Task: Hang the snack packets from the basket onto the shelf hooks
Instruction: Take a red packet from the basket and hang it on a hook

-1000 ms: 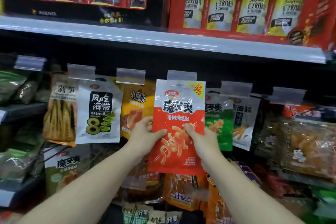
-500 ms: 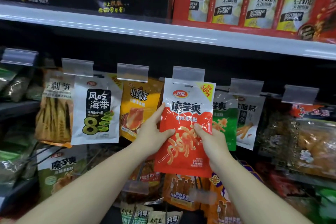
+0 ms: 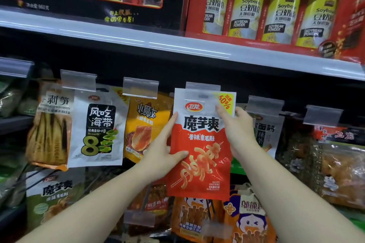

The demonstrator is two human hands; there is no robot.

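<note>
A red-and-white packet [image 3: 201, 144] is held flat against the hook wall, its white top band carrying a red oval logo, a yellow corner flag and bold black characters, its red lower half showing skewered orange strips. The packet's top edge sits just under a clear tag [image 3: 203, 87], with the hang slot near the top of the white band; whether the hook has passed through cannot be told.

The left hand [image 3: 164, 154] grips the packet's left edge, thumb pressed on the red front and the index finger stretched up along the side. The right hand [image 3: 235, 132] pinches the upper right part, one finger laid on the white band and the others curled behind the corner. Both forearms reach up from below.

Room is tight: a yellow packet [image 3: 144, 124] hangs just beside on the left, partly behind the left hand, with a white seaweed packet [image 3: 98, 128] further left. On the right, a white noodle packet [image 3: 264, 130] sits behind the right hand. Orange packets [image 3: 246, 219] hang below the red packet's bottom edge. The shelf [image 3: 177, 43] above carries a red soybean box [image 3: 276, 6].
</note>
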